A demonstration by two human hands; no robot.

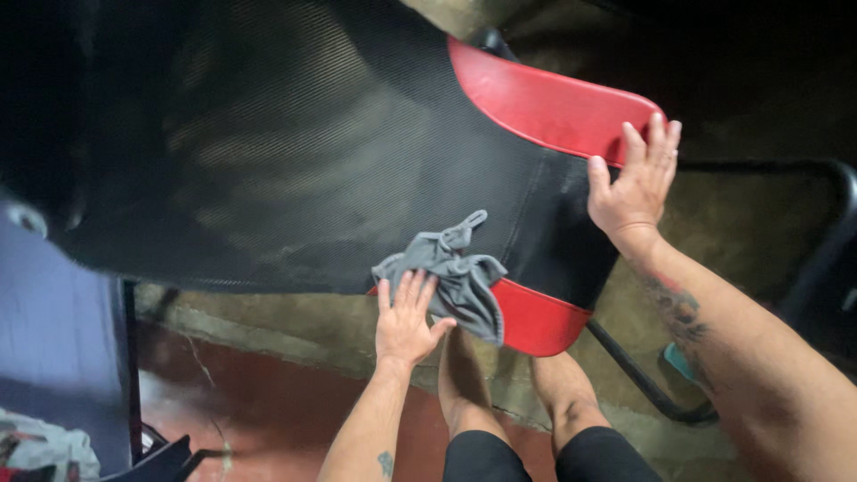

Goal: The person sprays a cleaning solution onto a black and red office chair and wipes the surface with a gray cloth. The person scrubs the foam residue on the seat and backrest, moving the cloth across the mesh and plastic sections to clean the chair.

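A black textured motorcycle seat (pixel 295 152) with red side panels (pixel 544 103) fills the upper part of the view. My left hand (pixel 406 319) presses flat on a crumpled grey cloth (pixel 451 277) at the seat's near edge. My right hand (pixel 636 183) lies open on the seat's rear, fingers over the far red panel, palm against the black cover. My bare legs (pixel 509 402) stand just below the seat.
A black metal tube frame (pixel 643 393) curves along the floor at the right. The floor is rough concrete with a reddish painted patch (pixel 259 393) at lower left. A dark blue surface (pixel 54 330) and some crumpled cloth (pixel 45 451) sit at the left edge.
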